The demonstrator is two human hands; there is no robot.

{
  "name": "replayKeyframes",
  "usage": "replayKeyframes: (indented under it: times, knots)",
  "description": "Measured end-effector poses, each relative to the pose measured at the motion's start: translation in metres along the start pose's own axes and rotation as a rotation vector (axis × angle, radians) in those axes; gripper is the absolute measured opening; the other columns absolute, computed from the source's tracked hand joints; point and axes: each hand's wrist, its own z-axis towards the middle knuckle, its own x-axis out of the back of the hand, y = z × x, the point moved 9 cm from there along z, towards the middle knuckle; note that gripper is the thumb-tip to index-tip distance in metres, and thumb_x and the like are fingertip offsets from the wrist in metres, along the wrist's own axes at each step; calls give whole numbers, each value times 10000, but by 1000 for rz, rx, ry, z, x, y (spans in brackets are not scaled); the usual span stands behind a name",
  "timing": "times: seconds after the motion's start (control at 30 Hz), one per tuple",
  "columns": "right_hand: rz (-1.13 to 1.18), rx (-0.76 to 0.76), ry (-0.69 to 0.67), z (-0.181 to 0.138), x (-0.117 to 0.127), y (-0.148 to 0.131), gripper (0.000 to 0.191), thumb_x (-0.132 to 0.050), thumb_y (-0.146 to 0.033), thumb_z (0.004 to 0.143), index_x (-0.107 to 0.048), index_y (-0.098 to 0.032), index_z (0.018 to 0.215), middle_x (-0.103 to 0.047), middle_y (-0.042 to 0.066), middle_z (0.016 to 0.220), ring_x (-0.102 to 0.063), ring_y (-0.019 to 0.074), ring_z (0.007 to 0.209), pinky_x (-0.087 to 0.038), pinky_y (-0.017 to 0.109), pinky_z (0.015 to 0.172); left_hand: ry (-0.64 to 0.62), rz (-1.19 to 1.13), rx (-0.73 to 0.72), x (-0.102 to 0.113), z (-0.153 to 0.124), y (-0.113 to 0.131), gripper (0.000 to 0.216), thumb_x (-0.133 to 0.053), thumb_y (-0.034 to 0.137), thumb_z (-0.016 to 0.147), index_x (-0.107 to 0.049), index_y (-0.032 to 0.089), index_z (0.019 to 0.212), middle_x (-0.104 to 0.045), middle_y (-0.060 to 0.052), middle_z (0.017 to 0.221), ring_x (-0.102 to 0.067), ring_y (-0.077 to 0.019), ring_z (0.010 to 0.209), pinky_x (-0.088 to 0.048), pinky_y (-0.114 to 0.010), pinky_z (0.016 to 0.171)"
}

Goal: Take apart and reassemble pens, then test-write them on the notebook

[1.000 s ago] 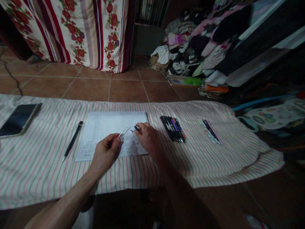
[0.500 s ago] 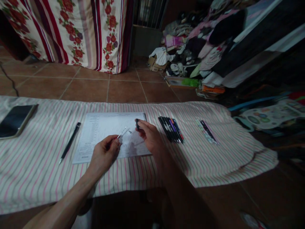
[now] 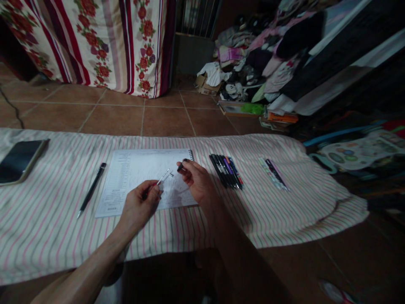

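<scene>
My left hand is closed, its thumb and fingers pinching a slim whitish pen part that points up and to the right. Just beyond its tip is a small silvery piece, over the page. My right hand is closed on a short black pen part, held between thumb and fingertips. Both hands are above a spiral notebook with a printed and handwritten page. Left of the notebook lies a black pen with a silver tip. A row of several pens rests to the right of my right hand.
A striped cloth covers the low surface. On it are a phone at far left and a few pale and dark pens at right. Beyond are a tiled floor, a floral curtain and piled clothes.
The black part in my right hand has tipped from nearly upright to a slant, its lower end swinging left. My left hand has hardly moved.
</scene>
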Motion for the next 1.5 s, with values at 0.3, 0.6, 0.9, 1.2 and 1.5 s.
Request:
replayKeyframes:
  times: [0.3, 0.6, 0.9, 1.2, 1.5]
  knots:
    - [-115, 23, -38, -7, -8, 2, 380, -623, -311, 646, -584, -208, 1010, -670, 15, 837, -626, 110, 670, -377, 185, 519, 3, 113, -73, 3, 1, 4, 326, -641, 438, 694, -633, 154, 853, -564, 27, 578, -480, -93, 472, -372, -217, 452]
    - [-279, 102, -131, -9, -17, 4, 331, -686, -433, 624, -556, -184, 800, -547, -38, 653, -454, 64, 498, -272, 182, 416, 50, 246, -102, 9, 0, 10, 325, -601, 387, 714, -668, 165, 942, -563, 30, 550, -465, -103, 468, -345, -222, 458]
    - [-1164, 615, -67, -11, -15, -21, 215, -492, -223, 833, -621, -178, 999, -663, 84, 939, -609, 206, 889, -445, 351, 827, 160, 514, -135, 24, 2, 15, 306, -584, 461, 739, -709, 202, 843, -582, 15, 534, -504, -137, 481, -352, -243, 475]
    - [-1590, 791, -69, -18, -26, -15, 354, -511, -217, 852, -582, -178, 1196, -600, 119, 1034, -544, 238, 971, -443, 362, 854, 190, 795, -162, 21, -3, 27, 249, -537, 365, 774, -718, 220, 862, -666, -40, 661, -604, -199, 625, -389, -298, 589]
    - [-1386, 924, 20, -33, -30, -33, 237, -534, -265, 856, -683, -201, 1029, -638, 94, 1006, -562, 218, 938, -441, 343, 857, 168, 828, -112, 23, 0, 21, 292, -499, 388, 797, -705, 217, 913, -683, -44, 739, -612, -196, 681, -405, -303, 615]
